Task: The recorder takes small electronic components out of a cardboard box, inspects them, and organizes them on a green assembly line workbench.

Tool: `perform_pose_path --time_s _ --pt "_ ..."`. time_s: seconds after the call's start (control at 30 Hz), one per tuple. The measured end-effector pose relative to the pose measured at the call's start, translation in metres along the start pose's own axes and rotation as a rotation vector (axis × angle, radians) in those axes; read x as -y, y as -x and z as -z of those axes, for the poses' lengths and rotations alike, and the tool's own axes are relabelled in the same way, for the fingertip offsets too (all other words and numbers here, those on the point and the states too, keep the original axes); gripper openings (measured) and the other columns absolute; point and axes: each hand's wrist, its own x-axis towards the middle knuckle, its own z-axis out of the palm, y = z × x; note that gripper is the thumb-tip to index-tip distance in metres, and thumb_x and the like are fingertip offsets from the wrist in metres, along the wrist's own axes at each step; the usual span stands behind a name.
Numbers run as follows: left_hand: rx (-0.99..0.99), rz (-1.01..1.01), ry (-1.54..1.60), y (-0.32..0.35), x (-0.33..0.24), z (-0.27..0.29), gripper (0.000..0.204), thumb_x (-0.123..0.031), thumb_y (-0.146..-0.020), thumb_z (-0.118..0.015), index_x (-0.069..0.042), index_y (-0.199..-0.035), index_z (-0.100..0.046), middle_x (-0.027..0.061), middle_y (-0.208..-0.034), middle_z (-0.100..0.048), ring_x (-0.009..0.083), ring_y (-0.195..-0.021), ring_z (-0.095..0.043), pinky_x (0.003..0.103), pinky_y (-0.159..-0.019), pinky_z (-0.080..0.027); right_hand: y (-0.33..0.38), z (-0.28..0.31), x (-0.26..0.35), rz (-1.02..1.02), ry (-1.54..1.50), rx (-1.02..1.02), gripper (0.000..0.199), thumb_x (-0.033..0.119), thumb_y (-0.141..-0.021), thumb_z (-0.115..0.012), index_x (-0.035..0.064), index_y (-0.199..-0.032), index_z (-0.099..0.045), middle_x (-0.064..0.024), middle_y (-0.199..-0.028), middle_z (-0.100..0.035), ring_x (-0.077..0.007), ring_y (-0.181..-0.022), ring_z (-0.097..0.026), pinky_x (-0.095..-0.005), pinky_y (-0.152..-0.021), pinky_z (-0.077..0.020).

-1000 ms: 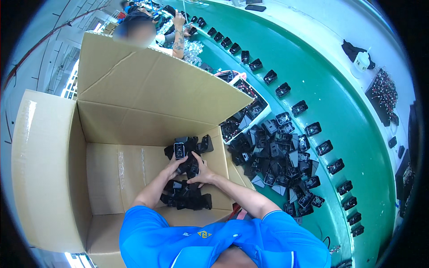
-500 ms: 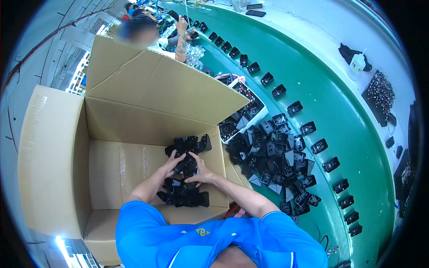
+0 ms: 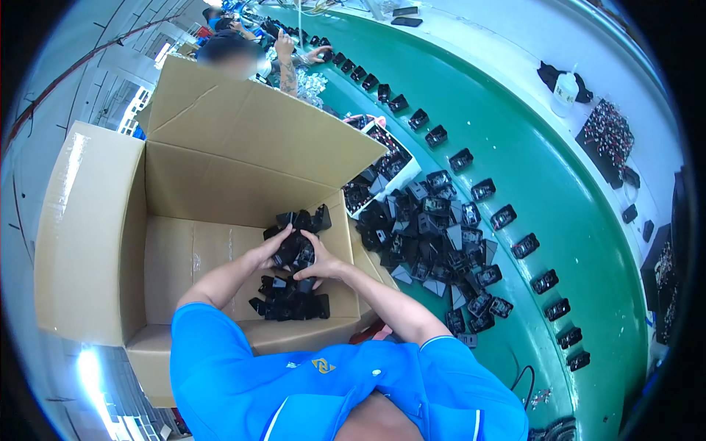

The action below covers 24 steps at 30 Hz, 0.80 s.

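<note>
Inside a large open cardboard box [image 3: 81, 235], my left hand [image 3: 271, 247] and my right hand [image 3: 322, 260] close around a cluster of black plastic housings [image 3: 294, 252] from both sides. How many pieces are between my fingers is hard to make out. Further black housings [image 3: 294, 301] lie in the box just nearer to me, and a few more [image 3: 321, 217] sit beyond my fingertips, against the box's right wall.
Right of the box, a heap of black housings [image 3: 434, 235] covers part of a green table [image 3: 559, 206]. A curved row of single housings [image 3: 482, 189] runs along it. A white bin [image 3: 404, 176] of parts stands behind the heap. A co-worker's hand [image 3: 318, 55] reaches over the far end.
The view has shifted slightly, so the box and table appear farther left and higher. My hands keep hold of the housings at nearly the same spot in the box. The co-worker's hand shows more plainly.
</note>
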Motion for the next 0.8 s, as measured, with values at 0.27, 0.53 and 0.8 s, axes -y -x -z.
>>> perform_pose_path --time_s 0.27,0.53,0.8 --pt "0.132 -0.26 -0.542 0.011 -0.063 -0.044 0.044 -0.036 -0.102 -0.051 -0.004 -0.132 -0.053 0.0094 -0.123 -0.057 0.017 -0.112 -0.053 0.03 -0.096 -0.042 0.029 0.016 0.036 0.189 -0.014 -0.112 0.116 -0.004 -0.064 -0.082 0.0263 -0.152 -0.013 -0.0208 -0.144 -0.026 -0.0421 -0.101 -0.059 -0.0443 -0.05 -0.0628" --pt "0.278 -0.34 -0.73 0.031 -0.089 -0.209 0.049 -0.036 -0.102 -0.052 -0.008 -0.142 -0.048 0.0093 -0.142 -0.05 0.0197 -0.126 -0.048 0.032 -0.105 -0.038 0.16 0.072 0.046 0.44 0.135 -0.494 0.115 0.001 -0.064 -0.084 0.0211 -0.152 -0.013 -0.0218 -0.149 -0.022 -0.0449 -0.119 -0.048 -0.045 -0.055 -0.0642" --pt "0.702 -0.632 -0.999 0.046 -0.011 -0.423 0.058 -0.045 -0.097 -0.056 -0.009 -0.142 -0.05 0.0103 -0.142 -0.053 0.024 -0.129 -0.05 0.034 -0.107 -0.038 0.382 0.085 0.011 0.399 0.333 -1.006 0.117 0.011 -0.064 -0.087 0.016 -0.156 -0.013 -0.0198 -0.159 -0.019 -0.041 -0.139 -0.033 -0.0505 -0.102 -0.046"
